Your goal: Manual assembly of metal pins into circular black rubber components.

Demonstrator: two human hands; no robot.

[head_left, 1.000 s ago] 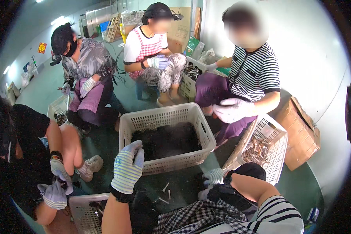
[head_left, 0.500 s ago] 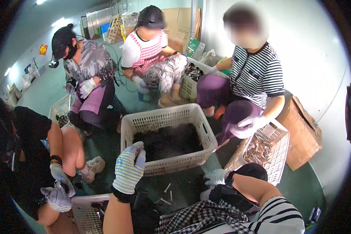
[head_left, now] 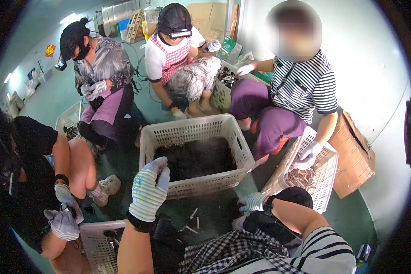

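Note:
My left hand (head_left: 148, 192), in a white glove with green-yellow stripes, is raised in front of the near wall of the large white plastic basket (head_left: 201, 183). Its fingers and thumb are drawn close together; anything between them is too small to make out. Inside the basket lies a dark, loose heap (head_left: 198, 157), blurred at its top. My right hand (head_left: 253, 202), gloved alike, is held low over my lap, to the right of the basket's near corner. Its fingers are bunched and partly in shadow, and what they hold, if anything, is hidden. Checked cloth (head_left: 233, 251) covers my lap.
Several thin white sticks (head_left: 192, 229) lie on the floor before me. At right stands a basket (head_left: 322, 189) of pale, slender pieces (head_left: 299, 177), beside a cardboard box (head_left: 351, 160). Another basket (head_left: 90, 233) is at lower left. Several gloved co-workers sit around.
My hands have barely moved. The striped-shirt person's hand has dropped into the right basket. The person in the checked apron has reached down towards the floor and raised the other hand.

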